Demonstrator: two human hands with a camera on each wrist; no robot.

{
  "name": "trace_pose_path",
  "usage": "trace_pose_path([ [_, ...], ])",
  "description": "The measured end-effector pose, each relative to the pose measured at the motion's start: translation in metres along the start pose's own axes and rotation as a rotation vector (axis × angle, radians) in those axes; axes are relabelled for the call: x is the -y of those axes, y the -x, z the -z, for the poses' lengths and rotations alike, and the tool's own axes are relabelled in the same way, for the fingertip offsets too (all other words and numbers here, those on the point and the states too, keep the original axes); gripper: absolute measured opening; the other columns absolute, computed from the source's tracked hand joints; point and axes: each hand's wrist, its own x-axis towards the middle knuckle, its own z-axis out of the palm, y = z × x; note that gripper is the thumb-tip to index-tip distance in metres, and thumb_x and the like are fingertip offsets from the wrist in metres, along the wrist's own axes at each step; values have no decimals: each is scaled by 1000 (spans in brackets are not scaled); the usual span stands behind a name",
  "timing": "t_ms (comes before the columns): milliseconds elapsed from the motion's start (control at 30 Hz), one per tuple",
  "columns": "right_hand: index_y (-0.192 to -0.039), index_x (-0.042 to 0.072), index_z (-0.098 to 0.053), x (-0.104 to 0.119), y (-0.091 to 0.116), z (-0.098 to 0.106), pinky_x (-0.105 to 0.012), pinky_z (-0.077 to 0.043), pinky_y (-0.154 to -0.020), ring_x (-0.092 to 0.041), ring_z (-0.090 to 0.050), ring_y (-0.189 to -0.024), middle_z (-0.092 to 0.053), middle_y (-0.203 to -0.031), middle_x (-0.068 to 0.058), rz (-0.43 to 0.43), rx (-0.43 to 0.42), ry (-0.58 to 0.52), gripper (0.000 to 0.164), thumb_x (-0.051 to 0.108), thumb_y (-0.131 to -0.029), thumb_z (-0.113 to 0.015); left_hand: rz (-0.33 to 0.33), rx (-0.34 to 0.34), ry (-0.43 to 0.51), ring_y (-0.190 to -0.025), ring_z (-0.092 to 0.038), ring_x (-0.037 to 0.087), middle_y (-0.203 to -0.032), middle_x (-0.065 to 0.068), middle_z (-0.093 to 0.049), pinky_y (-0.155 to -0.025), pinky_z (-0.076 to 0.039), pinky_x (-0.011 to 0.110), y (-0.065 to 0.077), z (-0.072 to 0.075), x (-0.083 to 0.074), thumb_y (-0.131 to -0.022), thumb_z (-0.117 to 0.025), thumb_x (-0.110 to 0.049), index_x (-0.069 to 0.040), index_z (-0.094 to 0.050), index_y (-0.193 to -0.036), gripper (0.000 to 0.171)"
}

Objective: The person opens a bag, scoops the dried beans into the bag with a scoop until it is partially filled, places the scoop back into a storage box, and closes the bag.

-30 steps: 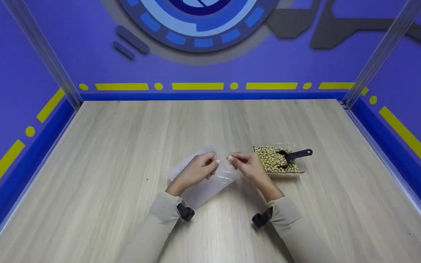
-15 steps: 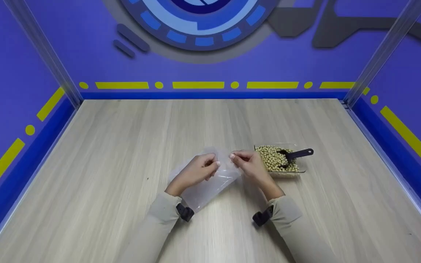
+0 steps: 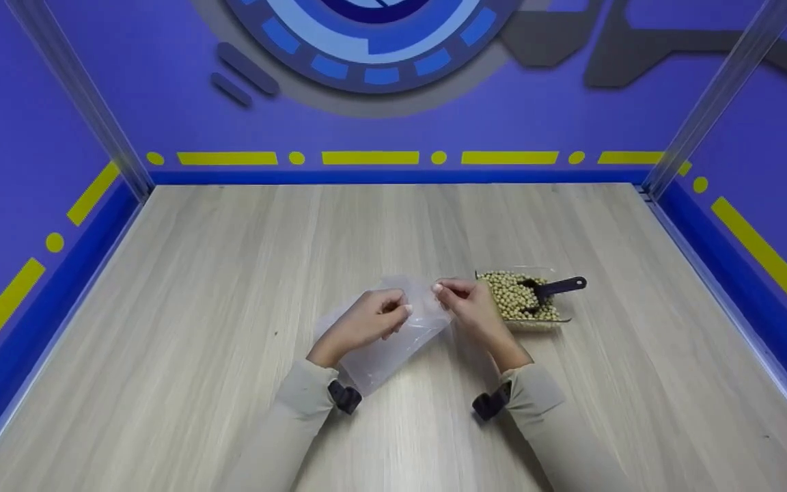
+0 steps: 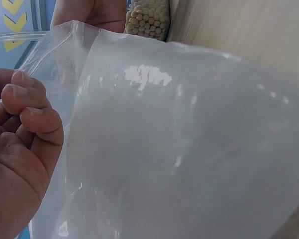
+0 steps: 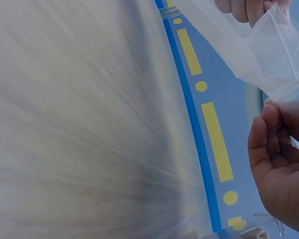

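Observation:
A clear zip-lock bag (image 3: 387, 355) hangs slanted between both hands, just above the wooden table. The left hand (image 3: 366, 318) pinches its zip edge between curled fingers and thumb; the left wrist view shows the bag's smooth, glossy side close up. At the other end of that edge, the right hand (image 3: 474, 307) pinches a corner with thumb and forefinger, as the right wrist view shows as well. Whether the bag's mouth is parted cannot be made out. No contents show inside the bag (image 4: 164, 134).
Right of the right hand stands a clear container (image 3: 537, 323) of round beige beans (image 3: 508, 294). A black scoop (image 3: 561, 287) is stuck in the beans, handle pointing right. The wooden table (image 3: 195, 287) is bounded by blue walls at the back and both sides.
The right hand has shifted slightly right and away, drawing the bag's corner with it. The left hand has stayed nearly still. The container and scoop have not moved.

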Motion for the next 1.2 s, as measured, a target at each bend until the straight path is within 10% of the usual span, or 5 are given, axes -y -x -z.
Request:
trace_pose_path([
  [467,-101,-6,-73,2,-1,3,-20,-50,-67,-8,-59,-73,-71,-92,-14,-4,-4,26,19,7,-89,-64,34,18,14,-51,-42,8,-61,-4,-48,-50,-37,21,8,5,-5,-96,-52,-17,-9,-52,-73,24],
  [1200,-101,-11,-70,4,-6,14,-19,-49,-62,-5,-57,-66,-67,-78,-6,0,35,38,21,4,-89,-63,11,10,-29,-45,-41,6,-58,-2,-50,-46,-36,18,17,17,-5,-92,-51,-5,6,-57,-72,24],
])
